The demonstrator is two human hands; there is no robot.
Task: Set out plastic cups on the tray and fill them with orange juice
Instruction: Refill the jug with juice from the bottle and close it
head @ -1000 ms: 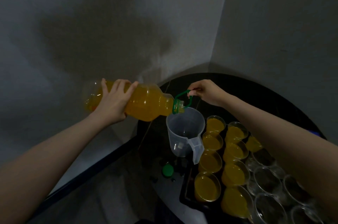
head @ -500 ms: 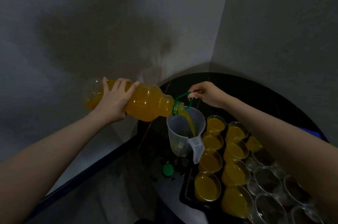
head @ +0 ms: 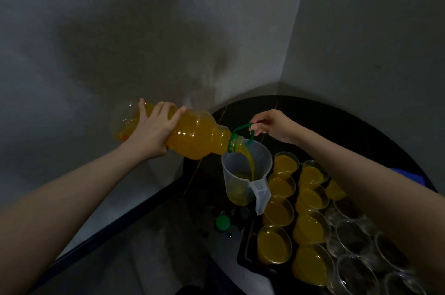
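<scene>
A large bottle of orange juice [head: 195,137] lies tipped, its mouth over a clear plastic jug [head: 243,176]. My left hand [head: 151,131] grips the bottle's body from above. My right hand [head: 267,126] pinches the green carry loop [head: 240,129] at the bottle's neck. Juice streams into the jug and pools at its bottom. Beside the jug a black tray [head: 243,253] holds several cups filled with juice [head: 279,212] and several empty clear cups [head: 354,241] further right.
The tray and jug stand on a round black table [head: 337,123] in a wall corner. A green bottle cap [head: 222,222] lies on the table left of the tray. Something blue [head: 407,176] shows behind my right forearm.
The bottle has tipped further. A second ago no juice flowed; now a steady stream falls and juice has collected in the jug. Both hands keep their grips.
</scene>
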